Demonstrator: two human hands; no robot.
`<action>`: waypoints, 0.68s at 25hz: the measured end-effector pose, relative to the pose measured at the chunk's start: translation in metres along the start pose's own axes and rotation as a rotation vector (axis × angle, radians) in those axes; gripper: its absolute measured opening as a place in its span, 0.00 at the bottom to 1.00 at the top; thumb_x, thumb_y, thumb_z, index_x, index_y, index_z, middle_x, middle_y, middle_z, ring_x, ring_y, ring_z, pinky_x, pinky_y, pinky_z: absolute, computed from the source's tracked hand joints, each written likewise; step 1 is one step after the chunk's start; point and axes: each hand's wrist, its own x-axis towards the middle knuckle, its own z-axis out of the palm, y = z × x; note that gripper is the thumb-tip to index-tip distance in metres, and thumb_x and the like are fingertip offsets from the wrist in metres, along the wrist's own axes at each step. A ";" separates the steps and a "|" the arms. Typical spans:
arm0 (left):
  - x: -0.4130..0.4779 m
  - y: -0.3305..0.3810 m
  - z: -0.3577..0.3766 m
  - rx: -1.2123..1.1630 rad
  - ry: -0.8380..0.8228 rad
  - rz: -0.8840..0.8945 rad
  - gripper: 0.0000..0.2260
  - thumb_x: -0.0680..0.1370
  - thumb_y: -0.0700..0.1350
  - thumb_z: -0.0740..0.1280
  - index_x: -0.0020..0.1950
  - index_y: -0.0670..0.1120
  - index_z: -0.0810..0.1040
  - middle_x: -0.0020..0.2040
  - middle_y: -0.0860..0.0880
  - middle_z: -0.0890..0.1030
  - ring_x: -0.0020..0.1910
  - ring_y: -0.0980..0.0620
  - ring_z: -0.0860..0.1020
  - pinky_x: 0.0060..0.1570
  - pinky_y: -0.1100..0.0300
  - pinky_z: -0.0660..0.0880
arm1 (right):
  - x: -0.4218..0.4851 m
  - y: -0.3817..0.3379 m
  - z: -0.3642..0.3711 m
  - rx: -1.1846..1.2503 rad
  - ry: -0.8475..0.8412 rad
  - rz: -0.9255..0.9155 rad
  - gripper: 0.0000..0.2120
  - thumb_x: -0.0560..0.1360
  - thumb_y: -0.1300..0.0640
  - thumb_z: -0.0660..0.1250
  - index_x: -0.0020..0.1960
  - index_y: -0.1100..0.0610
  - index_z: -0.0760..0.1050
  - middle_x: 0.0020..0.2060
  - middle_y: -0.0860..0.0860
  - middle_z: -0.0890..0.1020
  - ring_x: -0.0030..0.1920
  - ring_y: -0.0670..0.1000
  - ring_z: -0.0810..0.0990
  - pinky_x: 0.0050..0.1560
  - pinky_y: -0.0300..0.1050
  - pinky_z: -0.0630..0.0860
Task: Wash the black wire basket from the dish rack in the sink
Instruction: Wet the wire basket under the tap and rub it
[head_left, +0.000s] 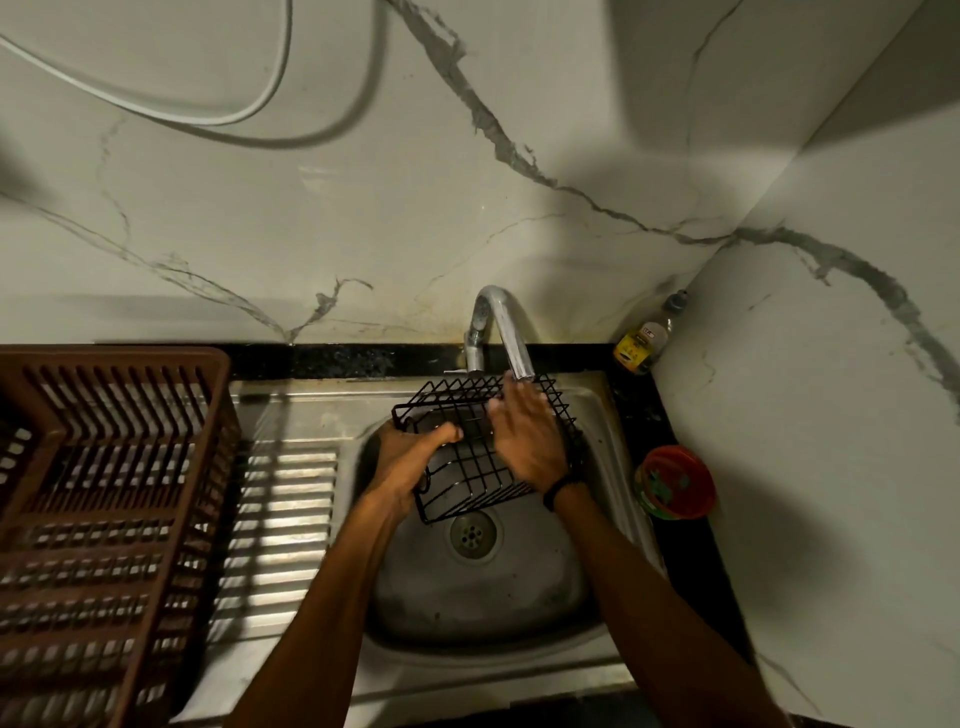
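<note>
Both my forearms reach forward over the one steel sink (605, 415), meeting above its bowl. To my left the single brown plastic dish rack (104, 519) sits on the ribbed drainboard (280, 514), well apart from my hands. The black wire basket (467, 467) — just one — is tilted on its side over the bowl, above the drain (472, 534) and right under the spout of the one tap (501, 327). My left hand (415, 452) is curled around the basket's left edge, thumb hooked over the wire, gripping it. My right hand (524, 436) lies flat and spread across the basket's upper side, fingers stretched toward the spout — pressing on the wires, not clasping them. A dark band (563, 491) circles my right wrist. On the counter to the right stand one red container (675, 480) and, in the corner, one small bottle (644, 343).
</note>
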 end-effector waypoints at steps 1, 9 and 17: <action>-0.001 0.001 0.001 0.025 -0.010 0.006 0.32 0.62 0.52 0.81 0.64 0.45 0.79 0.51 0.47 0.86 0.44 0.54 0.85 0.36 0.56 0.82 | 0.008 0.000 -0.004 0.033 0.027 0.124 0.29 0.84 0.45 0.45 0.80 0.57 0.46 0.79 0.55 0.48 0.79 0.52 0.45 0.78 0.51 0.40; 0.003 -0.005 0.005 0.048 -0.031 0.031 0.33 0.66 0.43 0.82 0.65 0.44 0.69 0.52 0.50 0.80 0.49 0.55 0.78 0.42 0.63 0.73 | 0.019 -0.011 0.002 0.071 0.034 0.039 0.27 0.84 0.44 0.42 0.76 0.56 0.62 0.76 0.55 0.62 0.78 0.54 0.53 0.78 0.55 0.47; 0.007 -0.011 0.005 0.139 -0.049 0.080 0.39 0.66 0.41 0.81 0.72 0.43 0.65 0.57 0.51 0.78 0.51 0.59 0.76 0.41 0.68 0.70 | 0.016 0.002 0.001 0.089 0.273 -0.094 0.17 0.84 0.53 0.50 0.55 0.56 0.77 0.54 0.53 0.80 0.55 0.48 0.75 0.68 0.53 0.68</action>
